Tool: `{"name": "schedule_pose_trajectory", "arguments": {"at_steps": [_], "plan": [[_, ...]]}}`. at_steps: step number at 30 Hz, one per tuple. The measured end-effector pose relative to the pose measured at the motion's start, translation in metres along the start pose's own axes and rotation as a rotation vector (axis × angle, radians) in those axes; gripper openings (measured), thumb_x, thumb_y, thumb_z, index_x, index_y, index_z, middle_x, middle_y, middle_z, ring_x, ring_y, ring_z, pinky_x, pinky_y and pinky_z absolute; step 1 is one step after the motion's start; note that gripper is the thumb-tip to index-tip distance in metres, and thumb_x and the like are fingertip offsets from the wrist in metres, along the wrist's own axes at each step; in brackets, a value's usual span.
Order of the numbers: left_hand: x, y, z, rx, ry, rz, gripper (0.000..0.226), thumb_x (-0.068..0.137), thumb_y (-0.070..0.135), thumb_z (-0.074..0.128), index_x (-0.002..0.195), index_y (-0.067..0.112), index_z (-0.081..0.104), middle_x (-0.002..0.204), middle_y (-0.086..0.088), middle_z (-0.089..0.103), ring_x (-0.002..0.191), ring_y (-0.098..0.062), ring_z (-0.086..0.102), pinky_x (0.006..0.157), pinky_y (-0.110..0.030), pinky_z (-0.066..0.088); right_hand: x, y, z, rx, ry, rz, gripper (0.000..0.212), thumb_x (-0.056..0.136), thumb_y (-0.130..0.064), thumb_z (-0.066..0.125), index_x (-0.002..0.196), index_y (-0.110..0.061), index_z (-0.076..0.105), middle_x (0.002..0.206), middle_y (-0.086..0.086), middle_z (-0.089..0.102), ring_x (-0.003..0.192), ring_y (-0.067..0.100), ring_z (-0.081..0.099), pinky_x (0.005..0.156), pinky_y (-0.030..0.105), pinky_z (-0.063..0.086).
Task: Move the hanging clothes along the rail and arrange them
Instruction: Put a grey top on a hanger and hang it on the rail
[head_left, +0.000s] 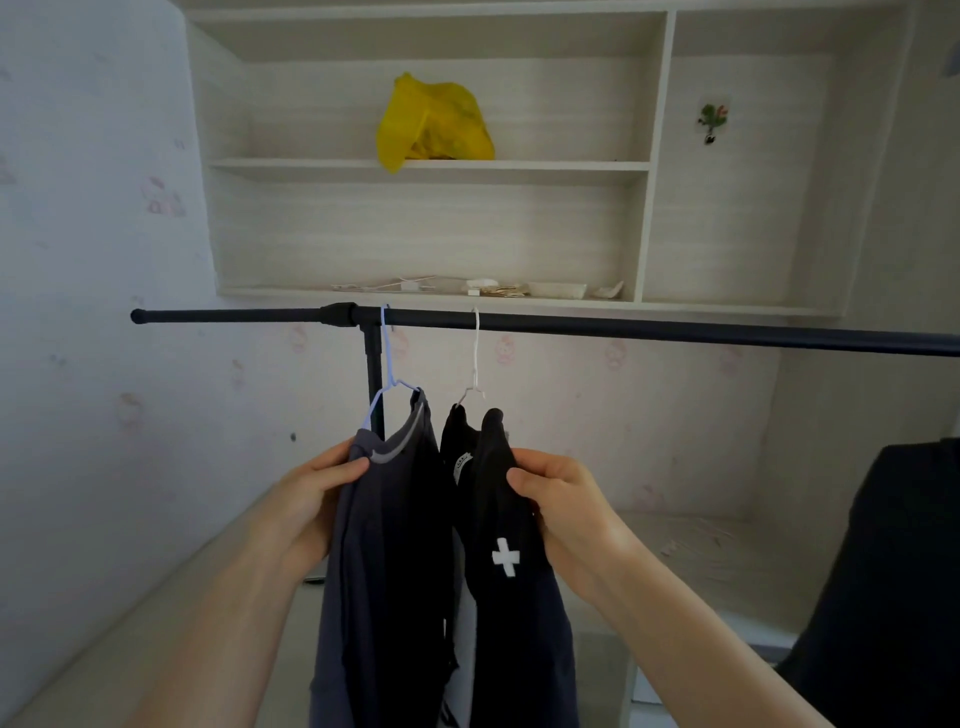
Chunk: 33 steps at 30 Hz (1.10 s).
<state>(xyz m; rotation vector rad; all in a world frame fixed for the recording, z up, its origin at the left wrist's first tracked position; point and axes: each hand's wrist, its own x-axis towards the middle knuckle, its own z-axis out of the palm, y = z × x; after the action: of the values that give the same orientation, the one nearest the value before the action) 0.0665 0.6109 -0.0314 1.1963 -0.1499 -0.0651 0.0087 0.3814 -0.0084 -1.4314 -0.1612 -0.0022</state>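
A black rail (623, 330) runs across the view on an upright post (373, 358). Two garments hang from it side by side. A grey-blue garment (379, 545) hangs on a pale blue wire hanger (385, 364) just right of the post. A black garment with a white cross (511, 561) hangs on a white hanger (474, 358) further right. My left hand (311, 499) pinches the shoulder of the grey-blue garment. My right hand (561, 499) grips the right shoulder of the black garment.
White wall shelves (431, 165) above the rail hold a yellow plastic bag (434, 122) and small clutter (483, 288). Another dark garment (893, 571) shows at the right edge. A low pale surface (701, 561) lies below, and the wall (78, 312) stands close on the left.
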Motion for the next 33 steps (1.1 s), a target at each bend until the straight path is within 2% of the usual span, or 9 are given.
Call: {"name": "schedule_pose_trajectory", "arguments": {"at_steps": [5, 10, 15, 19, 23, 27, 29, 31, 33], "plan": [[-0.005, 0.003, -0.002, 0.044, 0.045, -0.012, 0.033, 0.089, -0.003, 0.047, 0.108, 0.013, 0.068, 0.103, -0.007, 0.074, 0.085, -0.019, 0.073, 0.072, -0.03, 0.058, 0.002, 0.004, 0.004, -0.02, 0.006, 0.0, 0.033, 0.097, 0.004, 0.038, 0.105, 0.0, 0.069, 0.108, 0.026, 0.068, 0.102, 0.039, 0.066, 0.081, 0.036, 0.059], [-0.009, 0.003, -0.001, 0.072, 0.072, -0.027, 0.037, 0.09, -0.004, 0.047, 0.12, 0.009, 0.064, 0.114, -0.012, 0.07, 0.104, -0.028, 0.066, 0.088, -0.037, 0.05, 0.007, 0.007, 0.007, -0.057, 0.021, 0.016, 0.032, 0.097, 0.004, 0.039, 0.105, 0.0, 0.07, 0.107, 0.024, 0.069, 0.1, 0.036, 0.068, 0.077, 0.033, 0.058], [-0.013, 0.003, -0.001, 0.117, 0.114, -0.013, 0.035, 0.09, -0.004, 0.048, 0.114, 0.012, 0.067, 0.108, -0.009, 0.073, 0.092, -0.023, 0.071, 0.082, -0.036, 0.051, 0.01, 0.007, 0.012, -0.093, 0.042, 0.037, 0.031, 0.097, 0.004, 0.038, 0.103, 0.001, 0.068, 0.109, 0.026, 0.067, 0.098, 0.035, 0.067, 0.083, 0.037, 0.058], [-0.017, 0.003, 0.001, 0.167, 0.161, 0.006, 0.035, 0.09, -0.005, 0.05, 0.114, 0.014, 0.067, 0.104, -0.007, 0.074, 0.094, -0.023, 0.07, 0.078, -0.034, 0.052, 0.011, 0.016, 0.017, -0.174, 0.069, 0.054, 0.032, 0.096, 0.004, 0.038, 0.105, -0.002, 0.068, 0.109, 0.025, 0.068, 0.102, 0.038, 0.066, 0.091, 0.046, 0.055], [-0.026, 0.0, 0.005, 0.215, 0.197, 0.037, 0.034, 0.091, -0.005, 0.05, 0.102, 0.022, 0.068, 0.09, 0.002, 0.077, 0.081, -0.014, 0.073, 0.065, -0.026, 0.056, 0.008, 0.024, 0.019, -0.291, 0.067, 0.037, 0.029, 0.096, -0.001, 0.044, 0.115, -0.007, 0.066, 0.106, 0.015, 0.071, 0.098, 0.029, 0.069, 0.091, 0.042, 0.055], [-0.038, -0.005, 0.015, 0.281, 0.257, 0.1, 0.041, 0.089, -0.007, 0.049, 0.109, 0.024, 0.067, 0.087, 0.011, 0.076, 0.074, -0.004, 0.072, 0.058, -0.018, 0.054, 0.0, 0.027, 0.014, -0.303, 0.041, 0.059, 0.028, 0.093, -0.002, 0.052, 0.12, -0.004, 0.061, 0.109, 0.019, 0.069, 0.099, 0.032, 0.068, 0.092, 0.04, 0.055], [-0.043, -0.008, 0.019, 0.309, 0.326, 0.145, 0.043, 0.088, -0.008, 0.05, 0.114, 0.023, 0.065, 0.093, 0.014, 0.074, 0.088, -0.004, 0.07, 0.067, -0.017, 0.052, -0.006, 0.027, 0.008, -0.244, 0.04, 0.083, 0.03, 0.093, 0.001, 0.052, 0.122, -0.005, 0.055, 0.109, 0.019, 0.068, 0.094, 0.027, 0.068, 0.088, 0.033, 0.056], [-0.048, -0.013, 0.025, 0.349, 0.415, 0.201, 0.049, 0.087, -0.009, 0.051, 0.128, 0.016, 0.058, 0.115, 0.006, 0.066, 0.11, -0.012, 0.061, 0.087, -0.024, 0.046, -0.014, 0.025, 0.0, -0.19, 0.043, 0.112, 0.034, 0.093, 0.002, 0.052, 0.125, -0.008, 0.05, 0.111, 0.017, 0.066, 0.089, 0.021, 0.067, 0.08, 0.026, 0.058], [-0.052, -0.019, 0.036, 0.4, 0.477, 0.281, 0.052, 0.085, -0.01, 0.052, 0.132, 0.013, 0.055, 0.124, 0.0, 0.061, 0.116, -0.013, 0.056, 0.096, -0.026, 0.042, -0.022, 0.023, -0.013, -0.189, 0.048, 0.131, 0.033, 0.093, 0.002, 0.052, 0.125, -0.005, 0.052, 0.108, 0.013, 0.065, 0.09, 0.019, 0.065, 0.079, 0.024, 0.057]]}}
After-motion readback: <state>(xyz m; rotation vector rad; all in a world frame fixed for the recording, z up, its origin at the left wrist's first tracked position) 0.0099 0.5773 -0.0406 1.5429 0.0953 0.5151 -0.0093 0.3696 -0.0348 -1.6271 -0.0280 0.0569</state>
